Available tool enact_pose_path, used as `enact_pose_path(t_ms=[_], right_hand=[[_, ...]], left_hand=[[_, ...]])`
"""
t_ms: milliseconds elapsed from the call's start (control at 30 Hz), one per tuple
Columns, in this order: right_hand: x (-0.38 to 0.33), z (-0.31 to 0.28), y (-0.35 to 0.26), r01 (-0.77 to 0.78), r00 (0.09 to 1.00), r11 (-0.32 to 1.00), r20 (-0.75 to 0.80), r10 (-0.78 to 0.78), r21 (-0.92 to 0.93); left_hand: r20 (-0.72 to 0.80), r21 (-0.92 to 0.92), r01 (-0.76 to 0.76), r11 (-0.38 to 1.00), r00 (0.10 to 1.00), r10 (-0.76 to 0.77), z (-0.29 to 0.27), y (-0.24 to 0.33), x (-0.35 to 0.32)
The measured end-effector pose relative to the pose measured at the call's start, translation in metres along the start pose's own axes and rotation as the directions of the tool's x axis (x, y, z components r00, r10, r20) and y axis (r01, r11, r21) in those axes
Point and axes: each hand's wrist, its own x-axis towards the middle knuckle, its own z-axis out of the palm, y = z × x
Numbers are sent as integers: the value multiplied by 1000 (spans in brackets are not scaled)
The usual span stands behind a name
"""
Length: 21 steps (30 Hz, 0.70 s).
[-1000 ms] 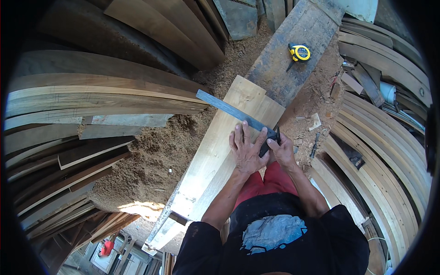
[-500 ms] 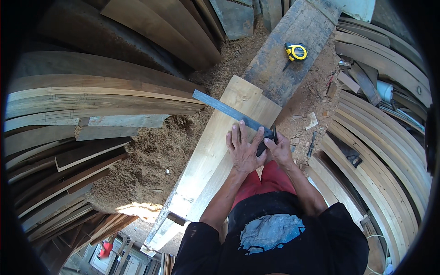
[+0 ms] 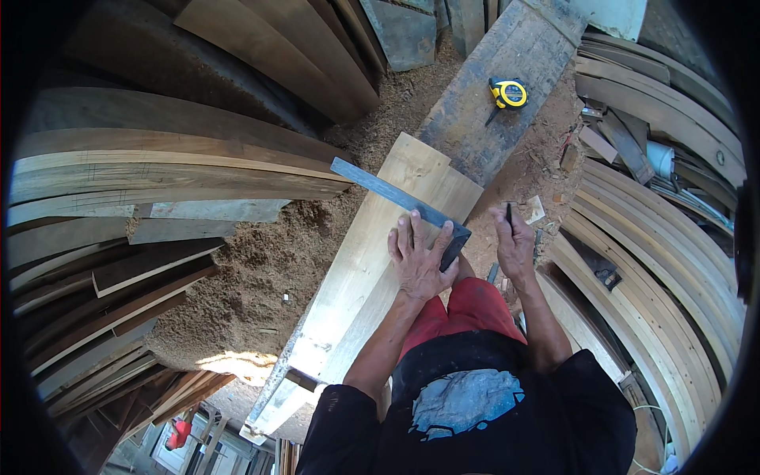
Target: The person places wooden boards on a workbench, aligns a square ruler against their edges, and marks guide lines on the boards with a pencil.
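A light wooden board (image 3: 352, 269) lies lengthwise before me, with stepped far ends where two pieces or layers meet. Across it rests a try square (image 3: 378, 188), its metal blade pointing to the upper left and its dark stock along the board's right edge. My left hand (image 3: 419, 265) presses the square down, fingers spread toward the blade and thumb by the stock. Off to the right of the board, my right hand (image 3: 516, 249) is closed round a dark pencil or marker (image 3: 509, 212), tip upward; its exact kind is too small to tell.
A yellow and black tape measure (image 3: 508, 94) sits on the worn plank bench (image 3: 463, 131) beyond the board. Stacked timber (image 3: 198, 178) crowds the left, and long planks (image 3: 641, 293) line the right. Sawdust (image 3: 245, 293) covers the ground. A person in red (image 3: 179, 434) is far off, lower left.
My right hand has moved right, away from the square and the board's edge, taking the dark pencil or marker with it. My left hand and the square stay in place on the board.
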Motion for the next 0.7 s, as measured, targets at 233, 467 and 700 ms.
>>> enact_pose_path(t_ms=[233,467,700], right_hand=[[18,13,-44,202,973,967,80,-216,152],[49,67,-61,380,857,919,335,-392,103],[79,98,-72,483,794,873,384,-471,72]], left_hand=[[36,-1,25,1000,999,-25,-1,1,2],[18,-2,8,1000,1000,-8,1,-1,-1],[2,16,4,1000,1000,-4,1,-1,-2]])
